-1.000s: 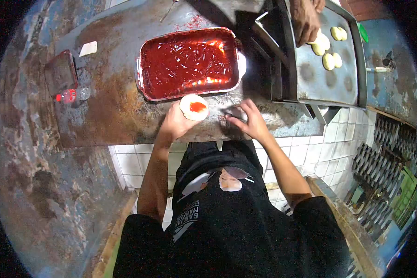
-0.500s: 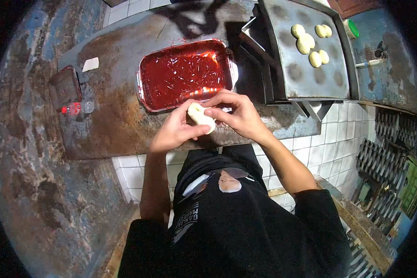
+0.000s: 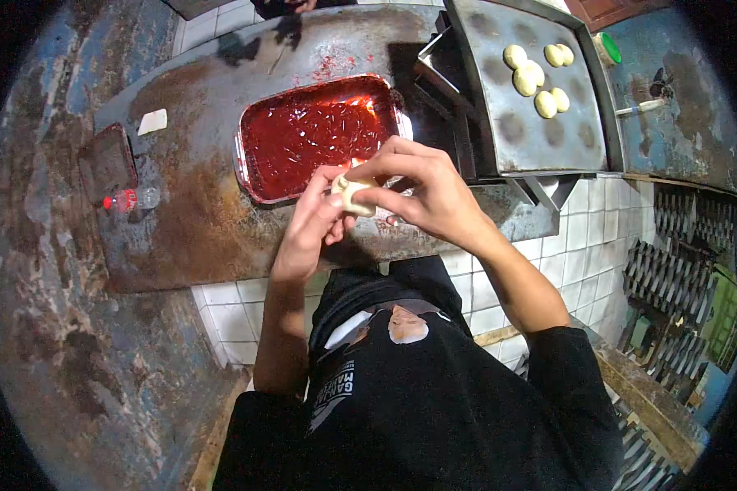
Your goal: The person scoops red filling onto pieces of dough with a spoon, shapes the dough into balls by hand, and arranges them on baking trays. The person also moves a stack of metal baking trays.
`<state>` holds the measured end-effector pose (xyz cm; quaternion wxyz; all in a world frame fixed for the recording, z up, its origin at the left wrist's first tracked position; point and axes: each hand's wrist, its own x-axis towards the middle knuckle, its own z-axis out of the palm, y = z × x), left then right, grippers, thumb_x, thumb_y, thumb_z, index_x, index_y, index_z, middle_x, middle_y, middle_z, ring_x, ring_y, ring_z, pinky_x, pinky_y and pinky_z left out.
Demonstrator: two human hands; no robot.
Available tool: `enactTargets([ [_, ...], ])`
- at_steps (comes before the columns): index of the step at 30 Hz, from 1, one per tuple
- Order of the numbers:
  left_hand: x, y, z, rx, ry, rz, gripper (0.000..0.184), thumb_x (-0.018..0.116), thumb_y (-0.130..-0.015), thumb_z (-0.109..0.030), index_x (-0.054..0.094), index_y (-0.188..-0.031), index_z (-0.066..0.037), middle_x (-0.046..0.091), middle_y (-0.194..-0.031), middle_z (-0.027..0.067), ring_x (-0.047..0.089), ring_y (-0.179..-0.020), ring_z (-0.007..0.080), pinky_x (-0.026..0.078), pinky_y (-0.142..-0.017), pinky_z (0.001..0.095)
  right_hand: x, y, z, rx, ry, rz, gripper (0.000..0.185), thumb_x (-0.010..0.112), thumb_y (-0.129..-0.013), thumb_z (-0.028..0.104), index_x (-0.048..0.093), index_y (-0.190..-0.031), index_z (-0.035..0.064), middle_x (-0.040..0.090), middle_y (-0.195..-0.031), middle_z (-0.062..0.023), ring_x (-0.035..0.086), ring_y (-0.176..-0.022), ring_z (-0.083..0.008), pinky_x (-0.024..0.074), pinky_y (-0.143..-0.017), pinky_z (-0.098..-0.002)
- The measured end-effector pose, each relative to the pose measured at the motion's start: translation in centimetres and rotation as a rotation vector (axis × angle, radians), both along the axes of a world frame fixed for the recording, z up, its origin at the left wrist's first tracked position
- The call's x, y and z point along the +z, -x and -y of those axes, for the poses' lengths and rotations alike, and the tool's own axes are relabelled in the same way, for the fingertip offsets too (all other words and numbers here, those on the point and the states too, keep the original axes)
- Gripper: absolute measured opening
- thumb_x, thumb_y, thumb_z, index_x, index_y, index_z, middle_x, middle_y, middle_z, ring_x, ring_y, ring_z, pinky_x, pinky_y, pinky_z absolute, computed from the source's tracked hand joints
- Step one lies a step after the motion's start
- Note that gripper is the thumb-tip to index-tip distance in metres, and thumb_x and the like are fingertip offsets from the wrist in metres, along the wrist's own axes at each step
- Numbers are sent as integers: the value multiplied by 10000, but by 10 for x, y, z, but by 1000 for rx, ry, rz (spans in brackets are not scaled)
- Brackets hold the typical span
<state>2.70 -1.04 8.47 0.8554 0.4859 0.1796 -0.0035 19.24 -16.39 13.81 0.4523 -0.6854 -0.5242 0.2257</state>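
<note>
Between both hands is a small pale piece of dough [image 3: 357, 201], held above the table's near edge. My left hand [image 3: 306, 225] grips it from the left, with the thumb on its upper face. From the right, my right hand [image 3: 422, 190] pinches it, its thumb and fingers closed on the dough and hiding part of it. Just beyond the hands lies a rectangular dish [image 3: 239, 155] of glossy red filling [image 3: 303, 131]. Several pale dough balls [image 3: 529, 75] rest in clusters on a metal baking tray [image 3: 512, 151] at the upper right.
A red-capped plastic bottle [image 3: 131, 199] lies at the left beside a shallow dark tray [image 3: 106, 159]. Near them is a white square piece [image 3: 152, 122]. A green-lidded tub [image 3: 608, 49] stands behind the baking tray. At the top edge, part of another person's hand [image 3: 305, 6] shows.
The dough has turned and folded between my fingers, and my right hand has come further over it. At the far side, the shadow has shifted and another person's hand has come into view.
</note>
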Motion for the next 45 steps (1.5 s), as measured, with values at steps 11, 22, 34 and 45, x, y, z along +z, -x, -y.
enactTargets([
  [11, 35, -24, 37, 225, 61, -68, 413, 595, -983, -227, 522, -1341, -33, 614, -1071, 10, 518, -748, 22, 389, -567, 194, 12, 4, 9, 27, -111, 271, 708, 871, -778, 338, 616, -1391, 93, 596, -1267, -162, 681, -1040, -315, 571, -902, -410],
  [22, 88, -80, 58, 342, -328, 189, 373, 737, -887, -6, 563, -1215, -29, 602, -867, 14, 595, -819, 73, 504, -747, 232, 8, 5, 47, -220, -226, -1503, 446, 729, -946, 69, 532, -1343, 19, 681, -1141, -98, 716, -969, -170, 642, -632, -227],
  [34, 112, -165, 156, 200, -457, 694, 658, 740, -767, -3, 328, -1277, -57, 635, -1044, 104, 696, -1015, 203, 386, -1123, 473, 31, -47, 118, -358, -658, -720, 460, 809, -848, 226, 683, -1161, -88, 728, -1103, -122, 676, -1056, -150, 498, -1010, -334],
  [45, 72, -195, 183, 258, -531, 240, 505, 764, -804, 12, 452, -1199, -29, 536, -1157, 78, 609, -783, 147, 517, -697, 283, 70, -155, 201, -70, 225, -285, 343, 873, -781, 131, 715, -1053, -5, 747, -951, -113, 740, -824, -224, 578, -747, -353],
])
